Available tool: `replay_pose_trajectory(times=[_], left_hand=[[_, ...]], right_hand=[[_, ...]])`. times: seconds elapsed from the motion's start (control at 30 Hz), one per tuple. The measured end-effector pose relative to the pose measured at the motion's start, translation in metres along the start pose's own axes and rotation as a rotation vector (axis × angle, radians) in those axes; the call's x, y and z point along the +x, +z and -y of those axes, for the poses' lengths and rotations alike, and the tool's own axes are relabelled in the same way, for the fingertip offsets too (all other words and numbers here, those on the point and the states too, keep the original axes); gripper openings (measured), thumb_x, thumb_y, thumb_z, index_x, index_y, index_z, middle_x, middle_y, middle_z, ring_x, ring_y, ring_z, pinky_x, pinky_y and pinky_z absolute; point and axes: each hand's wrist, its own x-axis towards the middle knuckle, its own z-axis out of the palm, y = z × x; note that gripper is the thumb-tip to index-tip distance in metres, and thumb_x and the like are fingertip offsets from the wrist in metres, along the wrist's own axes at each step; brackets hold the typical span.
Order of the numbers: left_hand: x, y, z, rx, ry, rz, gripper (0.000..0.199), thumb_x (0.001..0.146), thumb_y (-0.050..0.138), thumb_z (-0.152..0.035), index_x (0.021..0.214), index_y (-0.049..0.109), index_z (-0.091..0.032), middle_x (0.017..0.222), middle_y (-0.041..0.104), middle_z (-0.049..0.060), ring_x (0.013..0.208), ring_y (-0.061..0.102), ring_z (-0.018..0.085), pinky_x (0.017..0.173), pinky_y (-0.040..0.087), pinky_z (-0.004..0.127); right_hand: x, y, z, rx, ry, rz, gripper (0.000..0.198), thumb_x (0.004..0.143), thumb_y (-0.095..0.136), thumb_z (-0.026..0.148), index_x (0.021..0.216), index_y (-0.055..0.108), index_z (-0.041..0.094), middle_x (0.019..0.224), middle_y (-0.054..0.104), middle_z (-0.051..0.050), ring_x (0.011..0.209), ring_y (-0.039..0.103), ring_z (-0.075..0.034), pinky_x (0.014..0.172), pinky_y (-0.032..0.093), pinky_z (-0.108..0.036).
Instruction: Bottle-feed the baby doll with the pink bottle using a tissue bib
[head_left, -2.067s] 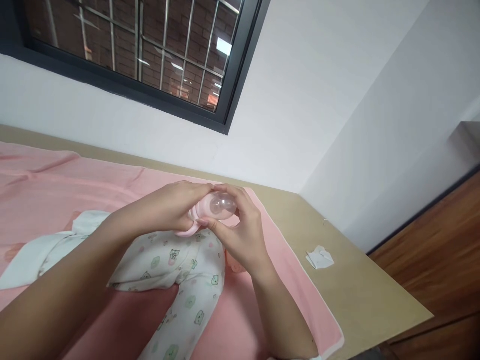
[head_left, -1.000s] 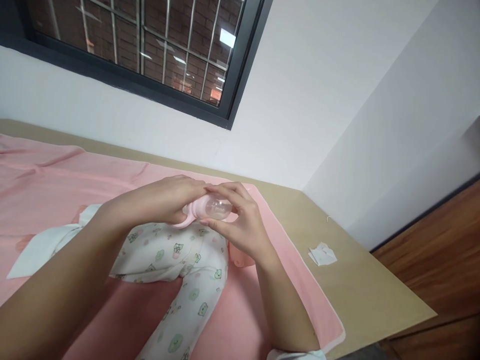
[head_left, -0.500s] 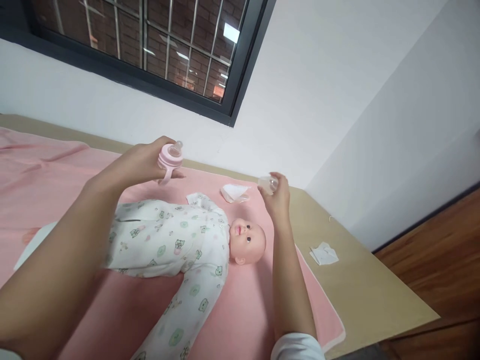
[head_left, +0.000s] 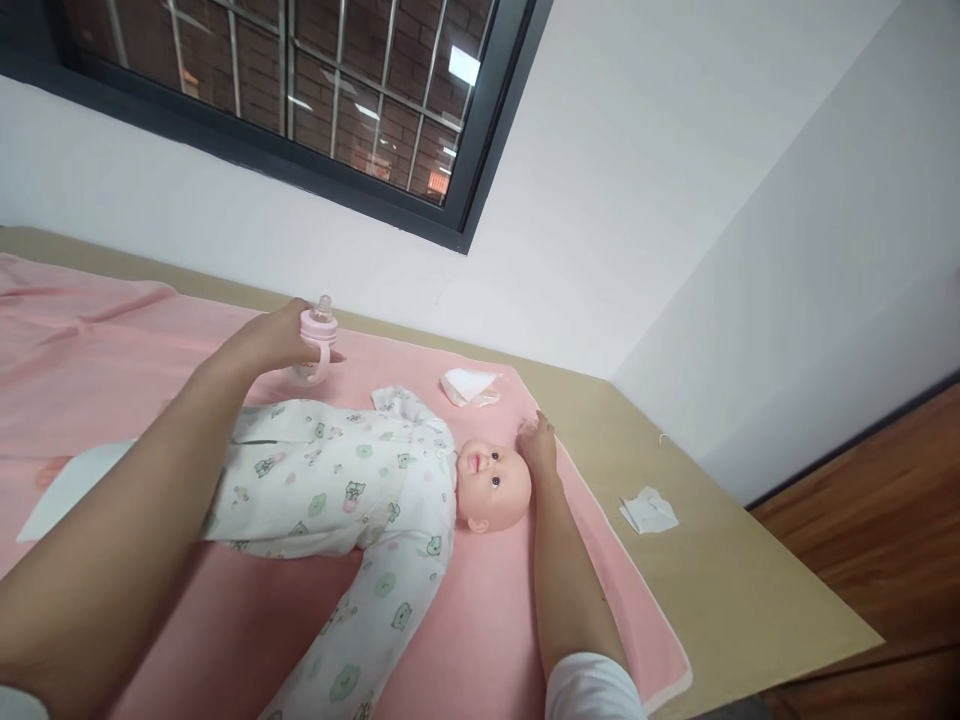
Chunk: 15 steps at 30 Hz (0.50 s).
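A baby bottle (head_left: 319, 335) with a pink collar, side handle and clear teat stands upright in my left hand (head_left: 281, 338), whose fingers wrap round its far side. Beyond the doll's head, my right hand (head_left: 538, 450) is low at the pink blanket (head_left: 480, 620), closed on a clear bottle cap (head_left: 528, 427) that is mostly hidden by the fingers. Between my arms a baby doll (head_left: 491, 487) lies on its back, dressed in a white patterned sleepsuit (head_left: 315, 480). My left forearm crosses above its legs.
A white tissue in clear plastic (head_left: 470, 386) lies on the blanket near the wall. Another crumpled white tissue (head_left: 649, 510) is on the tan tabletop (head_left: 720, 570) at right. A dark-framed window (head_left: 300, 165) is above, and brown wood panelling (head_left: 885, 520) stands beyond the table's right edge.
My right hand has come down with the cap to the blanket beside the doll's head. My left hand has shifted slightly left and down, and the bottle is more upright.
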Motion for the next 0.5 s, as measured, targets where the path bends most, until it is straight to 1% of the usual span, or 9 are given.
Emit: replay_pose_trajectory(times=[0.03, 0.1, 0.17, 0.23, 0.3, 0.4, 0.5], left_hand=[[0.0, 0.004, -0.005, -0.018, -0.053, 0.001, 0.077, 0.074, 0.063, -0.077, 0.119, 0.034, -0.021, 0.103, 0.062, -0.001, 0.09, 0.051, 0.019, 0.072, 0.033, 0.025], [0.001, 0.012, -0.01, -0.113, -0.059, 0.047, 0.076, 0.08, 0.06, -0.072, 0.125, 0.028, -0.019, 0.104, 0.064, 0.0, 0.097, 0.054, 0.021, 0.075, 0.037, 0.027], [0.004, 0.018, -0.007, -0.183, -0.055, 0.088, 0.068, 0.088, 0.052, -0.063, 0.129, 0.023, -0.017, 0.105, 0.065, 0.002, 0.099, 0.057, 0.022, 0.077, 0.042, 0.027], [0.008, 0.022, 0.002, -0.198, -0.077, 0.109, 0.059, 0.093, 0.044, -0.052, 0.133, 0.022, -0.015, 0.111, 0.064, 0.005, 0.102, 0.06, 0.023, 0.079, 0.045, 0.028], [0.013, 0.023, 0.011, -0.194, -0.124, 0.12, 0.058, 0.09, 0.046, -0.04, 0.137, 0.023, -0.015, 0.121, 0.061, 0.01, 0.107, 0.06, 0.025, 0.079, 0.048, 0.029], [0.017, 0.022, 0.018, -0.194, -0.184, 0.131, 0.074, 0.077, 0.056, -0.027, 0.142, 0.025, -0.015, 0.132, 0.056, 0.014, 0.114, 0.058, 0.026, 0.08, 0.051, 0.028], [0.017, 0.018, 0.017, -0.168, -0.19, 0.118, 0.078, 0.072, 0.061, -0.028, 0.143, 0.028, -0.019, 0.134, 0.056, 0.01, 0.114, 0.059, 0.023, 0.083, 0.051, 0.027]], right_hand=[[-0.001, 0.0, 0.0, 0.01, 0.008, 0.003, 0.064, 0.09, 0.047, 0.025, 0.151, 0.034, 0.011, 0.144, 0.047, -0.023, 0.125, 0.056, -0.029, 0.104, 0.044, -0.036], [-0.001, -0.001, 0.0, 0.032, 0.015, 0.008, 0.066, 0.09, 0.049, 0.03, 0.151, 0.033, 0.009, 0.145, 0.046, -0.024, 0.127, 0.054, -0.029, 0.107, 0.043, -0.038], [-0.001, -0.001, -0.001, 0.048, 0.021, 0.006, 0.067, 0.091, 0.048, 0.036, 0.15, 0.034, 0.009, 0.145, 0.046, -0.024, 0.128, 0.054, -0.029, 0.108, 0.042, -0.039], [0.0, -0.001, -0.004, 0.065, 0.014, 0.005, 0.066, 0.091, 0.047, 0.039, 0.148, 0.036, 0.008, 0.145, 0.046, -0.024, 0.128, 0.054, -0.029, 0.109, 0.042, -0.04], [0.002, -0.001, -0.008, 0.097, 0.009, 0.003, 0.065, 0.09, 0.049, 0.039, 0.146, 0.04, 0.008, 0.144, 0.048, -0.024, 0.127, 0.055, -0.029, 0.108, 0.042, -0.041], [0.005, 0.0, -0.011, 0.142, 0.005, -0.014, 0.062, 0.087, 0.052, 0.036, 0.142, 0.045, 0.009, 0.141, 0.051, -0.024, 0.123, 0.057, -0.03, 0.106, 0.044, -0.042], [0.007, 0.001, -0.011, 0.145, 0.002, -0.024, 0.06, 0.087, 0.052, 0.035, 0.141, 0.047, 0.009, 0.138, 0.054, -0.025, 0.12, 0.059, -0.03, 0.105, 0.045, -0.044]])
